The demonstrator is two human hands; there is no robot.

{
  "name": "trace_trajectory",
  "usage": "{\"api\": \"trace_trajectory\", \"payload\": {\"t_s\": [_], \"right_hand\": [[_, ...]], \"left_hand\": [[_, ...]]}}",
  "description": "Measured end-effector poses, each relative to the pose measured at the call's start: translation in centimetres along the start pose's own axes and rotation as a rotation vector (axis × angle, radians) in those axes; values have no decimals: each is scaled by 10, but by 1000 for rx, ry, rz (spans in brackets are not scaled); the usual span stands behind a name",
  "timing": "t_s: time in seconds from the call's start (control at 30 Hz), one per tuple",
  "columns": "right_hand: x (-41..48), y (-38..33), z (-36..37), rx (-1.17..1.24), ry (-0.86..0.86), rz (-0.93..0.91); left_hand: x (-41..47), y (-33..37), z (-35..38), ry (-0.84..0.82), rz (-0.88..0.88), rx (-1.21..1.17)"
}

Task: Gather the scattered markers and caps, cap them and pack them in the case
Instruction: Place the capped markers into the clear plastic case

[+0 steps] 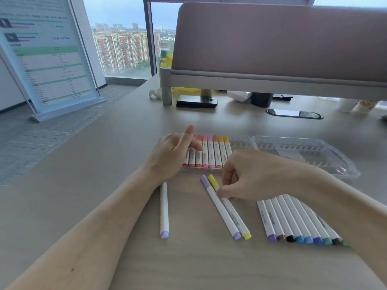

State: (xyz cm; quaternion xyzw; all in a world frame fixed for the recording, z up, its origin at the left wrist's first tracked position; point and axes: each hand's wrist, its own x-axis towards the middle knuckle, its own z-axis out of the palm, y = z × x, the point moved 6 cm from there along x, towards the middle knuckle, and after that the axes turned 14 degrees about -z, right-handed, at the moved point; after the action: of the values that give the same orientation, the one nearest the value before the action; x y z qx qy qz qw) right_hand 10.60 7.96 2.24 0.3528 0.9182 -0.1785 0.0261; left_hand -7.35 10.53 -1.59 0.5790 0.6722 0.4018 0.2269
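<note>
Now your right hand (251, 174) pinches the yellow marker (240, 223) beside the case (240, 141), likely for packing; left hand (171, 155), fingers (186, 139) loose, steadies the case.

The case (303, 153) is clear and colourless. The markers inside it (211, 155) have white barrels, with caps running red, orange, pink, then orange to yellow. Just in front of the case, nearest me, the lilac marker (219, 206) and the yellow marker (235, 216) are white with grey lettering. Further left lies a white marker with a pale lavender end (164, 210). To the right, my row of white markers (293, 218) ends in purple, brown, black, blues and greens. The desk (104, 164) is pale beige woodgrain. Behind the case, the partition (272, 38) is dusty mauve.
</note>
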Motion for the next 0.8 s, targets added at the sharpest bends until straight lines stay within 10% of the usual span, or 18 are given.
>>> {"api": "trace_trajectory", "payload": {"t_s": [0.8], "right_hand": [[5,44,-12,392,248,90]], "left_hand": [[-8,14,3,104,-35,90]]}}
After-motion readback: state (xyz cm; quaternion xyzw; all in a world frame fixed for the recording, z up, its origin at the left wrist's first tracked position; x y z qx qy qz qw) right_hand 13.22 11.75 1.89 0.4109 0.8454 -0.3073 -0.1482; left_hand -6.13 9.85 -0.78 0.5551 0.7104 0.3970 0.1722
